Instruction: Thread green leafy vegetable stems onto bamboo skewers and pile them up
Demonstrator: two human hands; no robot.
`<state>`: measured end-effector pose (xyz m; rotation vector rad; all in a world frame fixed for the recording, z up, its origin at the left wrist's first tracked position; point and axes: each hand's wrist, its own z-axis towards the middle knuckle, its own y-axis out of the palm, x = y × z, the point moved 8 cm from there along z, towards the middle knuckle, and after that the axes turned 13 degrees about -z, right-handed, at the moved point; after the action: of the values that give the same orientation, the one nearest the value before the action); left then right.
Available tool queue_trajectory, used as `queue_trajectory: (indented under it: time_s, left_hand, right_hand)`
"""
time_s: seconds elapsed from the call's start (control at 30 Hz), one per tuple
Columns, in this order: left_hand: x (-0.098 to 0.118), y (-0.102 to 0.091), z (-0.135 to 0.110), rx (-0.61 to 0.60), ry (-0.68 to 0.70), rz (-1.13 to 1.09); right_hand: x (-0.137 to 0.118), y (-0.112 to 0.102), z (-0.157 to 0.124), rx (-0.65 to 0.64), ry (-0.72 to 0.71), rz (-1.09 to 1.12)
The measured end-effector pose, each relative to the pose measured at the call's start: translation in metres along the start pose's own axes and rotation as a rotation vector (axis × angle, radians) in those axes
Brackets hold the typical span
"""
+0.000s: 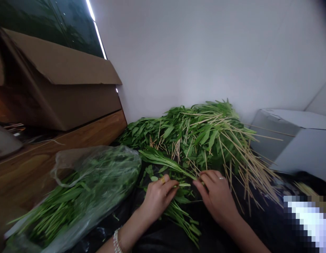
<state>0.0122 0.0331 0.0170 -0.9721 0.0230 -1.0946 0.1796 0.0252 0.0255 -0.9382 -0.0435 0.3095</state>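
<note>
Looking light and bruisable, with a firmer stem end best for gripping, the leafy stalk (165, 161) before the heap (141, 130) is pinched there by the right hand (217, 193), a short stem (185, 185) apparently by the left hand (157, 194).

Room above greens (168, 132) (sticks (253, 165) rightward)

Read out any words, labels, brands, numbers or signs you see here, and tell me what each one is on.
No readable text anywhere.
Cardboard box, white box, clear plastic bag: no lettering visible on the sides in view.
Pixelated patch at lower right: whatever lies there can't be read.
</note>
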Motion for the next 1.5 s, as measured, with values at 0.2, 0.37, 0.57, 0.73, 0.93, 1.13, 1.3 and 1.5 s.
queue_trajectory:
  time_s: [0.2,0.37,0.57,0.73,0.93,1.13,1.3,1.5]
  left_hand:
    - [0.000,0.001,0.000,-0.011,-0.023,-0.019]
    - [-0.005,-0.020,0.001,0.170,-0.080,-0.112]
    - [0.001,-0.008,0.000,0.037,0.027,-0.061]
    - [0.006,0.005,-0.003,-0.091,0.056,0.063]
    - [0.005,0.004,-0.004,-0.080,0.071,0.077]
    - [0.005,-0.005,0.003,0.071,-0.077,-0.133]
    - [-0.018,-0.020,0.008,0.228,-0.309,-0.329]
    - [-0.049,-0.062,0.007,0.456,-0.371,-0.261]
  right_hand:
    - [-0.035,0.000,-0.005,-0.015,-0.196,0.164]
    - [-0.023,0.006,-0.005,-0.004,-0.107,0.254]
    - [-0.026,0.004,-0.006,0.009,-0.124,0.240]
    - [-0.036,0.000,-0.007,0.033,-0.170,0.211]
    - [-0.038,0.000,-0.008,0.008,-0.188,0.229]
    - [-0.044,-0.002,-0.007,0.013,-0.182,0.280]
    - [-0.036,0.003,-0.006,-0.007,-0.092,0.336]
    - [-0.021,0.019,-0.009,-0.082,-0.025,0.330]
